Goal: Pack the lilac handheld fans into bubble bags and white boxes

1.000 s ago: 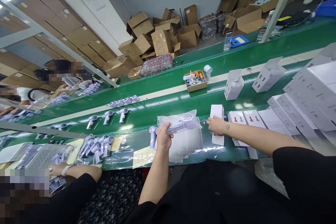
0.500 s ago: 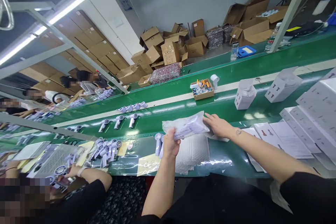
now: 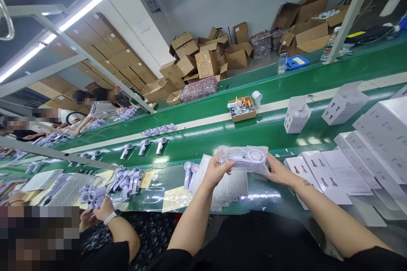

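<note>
A lavender handheld fan in a clear bubble-wrap bag (image 3: 243, 159) is held level above the bench, its round head toward the right. My left hand (image 3: 218, 171) is closed around the bag's left end, thumb across the front. At the other end, my right hand (image 3: 277, 171) grips the bag's edge, its fingers partly hidden behind the plastic. Beneath the hands lies a stack of bubble-wrap bags (image 3: 233, 188). Two unwrapped lavender fans (image 3: 188, 174) lie just left of that stack, near a yellow paper sheet (image 3: 176, 198).
Flat printed white boxes (image 3: 321, 173) lie at right, beside taller stacked ones (image 3: 381, 135). Opened white boxes (image 3: 297, 114) and a small carton of parts (image 3: 242, 110) stand on the green conveyor (image 3: 203, 142). At left, a co-worker's hands (image 3: 103, 209) hold fans near a fan pile (image 3: 127, 182).
The wrapped fan has moved right and been turned so its head shows. My right hand has taken hold of the bag's right end. The co-worker at left has lifted fans.
</note>
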Motion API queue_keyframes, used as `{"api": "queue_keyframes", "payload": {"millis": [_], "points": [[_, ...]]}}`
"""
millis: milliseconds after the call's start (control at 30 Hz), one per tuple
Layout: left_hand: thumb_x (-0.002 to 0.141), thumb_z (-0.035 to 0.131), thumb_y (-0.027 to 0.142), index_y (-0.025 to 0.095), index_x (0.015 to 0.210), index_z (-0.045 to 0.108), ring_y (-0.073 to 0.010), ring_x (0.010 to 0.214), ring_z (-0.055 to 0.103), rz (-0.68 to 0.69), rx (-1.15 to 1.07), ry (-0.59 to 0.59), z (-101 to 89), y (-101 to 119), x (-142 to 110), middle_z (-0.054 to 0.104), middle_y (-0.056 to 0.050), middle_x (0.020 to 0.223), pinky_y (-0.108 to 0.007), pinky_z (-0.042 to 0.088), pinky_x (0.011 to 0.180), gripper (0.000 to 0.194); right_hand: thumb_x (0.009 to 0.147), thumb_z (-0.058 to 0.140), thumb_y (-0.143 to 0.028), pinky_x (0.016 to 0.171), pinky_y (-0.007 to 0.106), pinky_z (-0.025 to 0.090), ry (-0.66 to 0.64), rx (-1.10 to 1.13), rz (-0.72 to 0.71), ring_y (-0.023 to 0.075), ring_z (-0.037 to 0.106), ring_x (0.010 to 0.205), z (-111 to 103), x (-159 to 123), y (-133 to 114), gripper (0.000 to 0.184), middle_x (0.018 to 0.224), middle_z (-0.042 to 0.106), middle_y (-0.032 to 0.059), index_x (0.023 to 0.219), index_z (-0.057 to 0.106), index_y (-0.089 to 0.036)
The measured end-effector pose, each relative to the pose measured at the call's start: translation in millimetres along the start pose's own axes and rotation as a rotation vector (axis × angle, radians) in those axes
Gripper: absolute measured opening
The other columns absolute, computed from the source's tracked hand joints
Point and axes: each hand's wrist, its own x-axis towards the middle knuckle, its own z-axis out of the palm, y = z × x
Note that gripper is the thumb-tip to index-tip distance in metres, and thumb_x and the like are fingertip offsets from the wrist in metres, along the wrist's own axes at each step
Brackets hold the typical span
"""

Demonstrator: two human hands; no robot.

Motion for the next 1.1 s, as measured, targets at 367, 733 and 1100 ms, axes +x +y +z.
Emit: {"api": "queue_keyframes", "payload": {"millis": [367, 733, 1100], "points": [[0.078, 0.058, 0.044, 0.018, 0.086, 0.059, -0.023, 0.074, 0.061, 0.121, 0.904, 0.103, 36.8, 2.7, -7.1, 0.061, -0.007, 0.078, -0.033, 0.045, 0.069, 0.026, 0.067, 0.067, -0.038, 0.095, 0.044, 0.042, 0.004, 0.082, 0.144, 0.0284, 0.048, 0.116, 13.3, -6.1, 8.7, 0.064, 0.127, 0.045, 0.0117, 0.121, 0.038, -0.022], [0.084, 0.051, 0.034, 0.009, 0.108, 0.05, -0.0326, 0.093, 0.056, 0.186, 1.381, -0.202, 111.1, 10.0, 20.4, 0.059, -0.02, 0.098, -0.042, 0.043, 0.076, 0.034, 0.069, 0.065, -0.038, 0.088, 0.045, 0.048, 0.145, 0.161, 0.274, 0.0276, 0.054, 0.106, 26.9, -15.0, 7.8, 0.061, 0.118, 0.049, 0.0125, 0.118, 0.032, -0.021], [0.082, 0.048, 0.019, 0.025, 0.117, 0.056, -0.0295, 0.119, 0.04, 0.472, 1.282, -0.03, 54.0, -40.0, -14.1, 0.06, -0.008, 0.111, -0.053, 0.025, 0.102, 0.036, 0.065, 0.067, -0.04, 0.075, 0.039, 0.051, 0.115, 0.09, 0.32, 0.0274, 0.063, 0.091, -16.8, 14.3, 6.4, 0.056, 0.107, 0.061, 0.0103, 0.112, 0.042, -0.024]]}}
